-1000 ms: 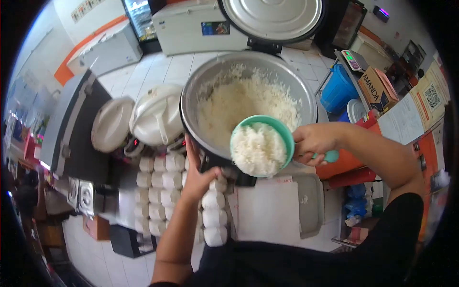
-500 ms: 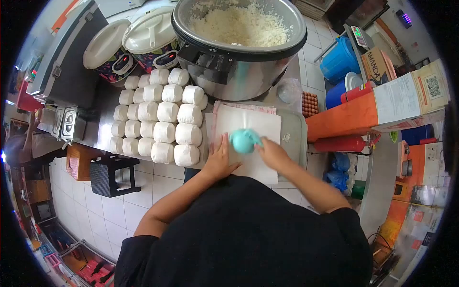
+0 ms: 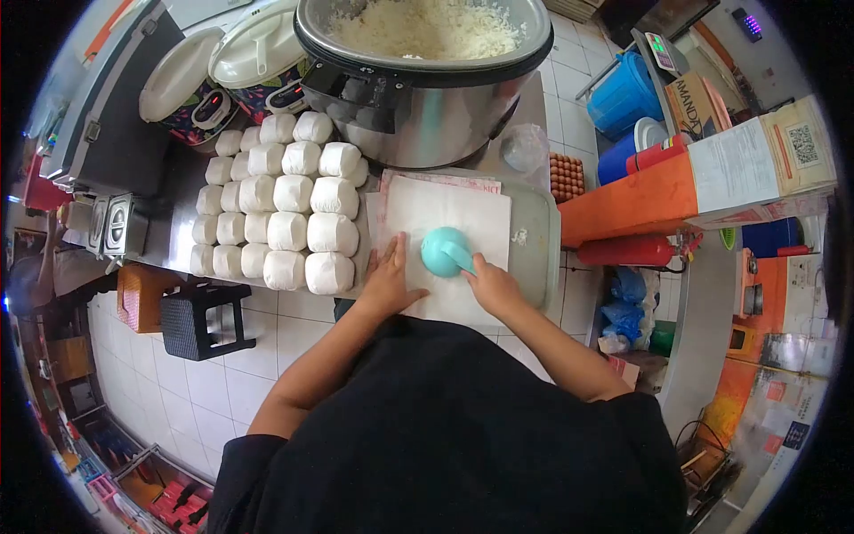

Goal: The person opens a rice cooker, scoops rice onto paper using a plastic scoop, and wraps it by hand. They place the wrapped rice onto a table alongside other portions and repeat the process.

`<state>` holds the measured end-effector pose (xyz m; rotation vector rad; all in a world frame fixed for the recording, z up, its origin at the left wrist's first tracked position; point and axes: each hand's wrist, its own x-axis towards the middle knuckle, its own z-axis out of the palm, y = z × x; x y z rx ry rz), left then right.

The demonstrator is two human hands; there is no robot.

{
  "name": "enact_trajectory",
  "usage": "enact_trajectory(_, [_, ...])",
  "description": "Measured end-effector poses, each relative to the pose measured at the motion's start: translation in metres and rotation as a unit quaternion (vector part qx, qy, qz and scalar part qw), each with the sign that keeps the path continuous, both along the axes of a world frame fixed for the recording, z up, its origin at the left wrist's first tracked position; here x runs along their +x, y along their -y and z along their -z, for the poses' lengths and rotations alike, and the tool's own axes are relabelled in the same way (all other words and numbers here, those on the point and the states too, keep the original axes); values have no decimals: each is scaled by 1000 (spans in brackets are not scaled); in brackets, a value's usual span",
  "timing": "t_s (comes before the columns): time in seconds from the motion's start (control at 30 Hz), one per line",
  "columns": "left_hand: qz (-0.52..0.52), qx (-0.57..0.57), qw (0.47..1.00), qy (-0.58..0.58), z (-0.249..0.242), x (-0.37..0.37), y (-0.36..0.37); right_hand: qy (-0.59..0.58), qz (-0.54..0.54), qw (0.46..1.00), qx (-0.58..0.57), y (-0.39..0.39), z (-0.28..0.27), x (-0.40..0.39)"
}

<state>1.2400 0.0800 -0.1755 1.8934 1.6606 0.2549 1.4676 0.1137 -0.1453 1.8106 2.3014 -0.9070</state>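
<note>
We find the turquoise scoop (image 3: 442, 253) upside down on a sheet of white paper (image 3: 471, 209), its rounded back facing up; the right hand (image 3: 495, 289) has its fingers closed around the handle, which slants toward the person; the left hand (image 3: 384, 283) lies flat at the paper's left edge, fingers lightly spread and thumb held out toward the scoop. Under this sheet we see more sheets with reddish print, stacked partly over a grey tray (image 3: 541, 221); a small white clump sits on the bare part of the tray. Just beyond stands a large steel cooker (image 3: 445, 125), open, with white rice (image 3: 427, 31) inside; to the left, rows of white wrapped parcels (image 3: 286, 230) cover part of the metal desk (image 3: 176, 227); behind them we see two smaller lidded cookers (image 3: 189, 100) with floral sides. To the right of the large cooker lies a clear plastic bag (image 3: 525, 148); near it are brown eggs (image 3: 566, 178); farther right, a red fire extinguisher (image 3: 627, 252) lies on its side.
</note>
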Motion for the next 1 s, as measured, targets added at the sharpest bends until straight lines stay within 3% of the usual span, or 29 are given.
enact_trajectory(0.1, [4,-1,1000,13,0,-4,1,-72,64,991,96,8,-6,9])
enact_trajectory(0.27, [48,60,996,47,0,-24,22,-61,210,970,109,-7,-8,71])
enact_trajectory(0.33, [120,74,988,67,-14,-32,34,-73,241,960,120,-7,0,81])
enact_trajectory(0.4, [141,62,987,47,-12,-38,43,39,130,904,406,1,-4,76])
enact_trajectory(0.53, [175,64,982,21,-9,-41,57,-26,38,939,342,27,-19,42])
enact_trajectory(0.57, [176,60,982,21,-10,-42,57,-156,-22,967,201,29,1,42])
enact_trajectory(0.6, [170,60,983,22,-11,-41,57,-279,-82,955,53,29,15,41])
enact_trajectory(0.7, [157,61,985,25,-15,-38,56,-219,-96,963,122,32,36,38])
enact_trajectory(1.0, [111,87,989,40,-13,-31,51,-164,-105,977,93,19,42,35])
